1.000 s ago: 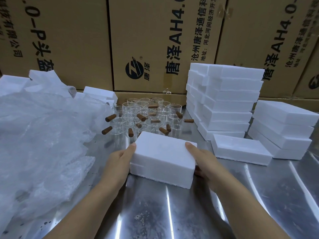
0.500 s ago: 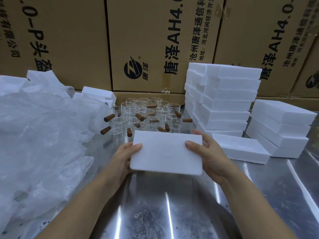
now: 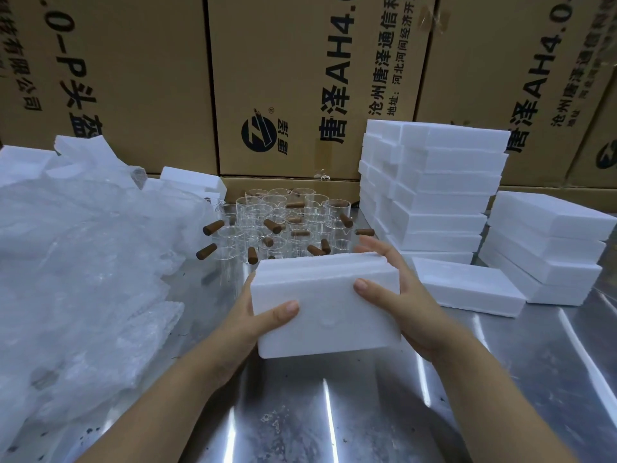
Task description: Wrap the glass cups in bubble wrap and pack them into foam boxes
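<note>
Over steel table [image 3: 334, 412], left hand [image 3: 247, 324] and right hand [image 3: 402, 304] clasp foam box [image 3: 329, 315] between them.

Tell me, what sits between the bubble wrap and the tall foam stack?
Glass cups with brown handles stand between bubble wrap and foam stack, in the head view.

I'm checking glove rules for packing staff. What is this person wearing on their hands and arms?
Nothing that shows. The left hand and right hand are bare: no gloves, rings or plasters. The left forearm and right forearm are uncovered up to the picture's edge, with no sleeve, watch or bracelet in view. The thumbnails look short and unpainted.
</note>
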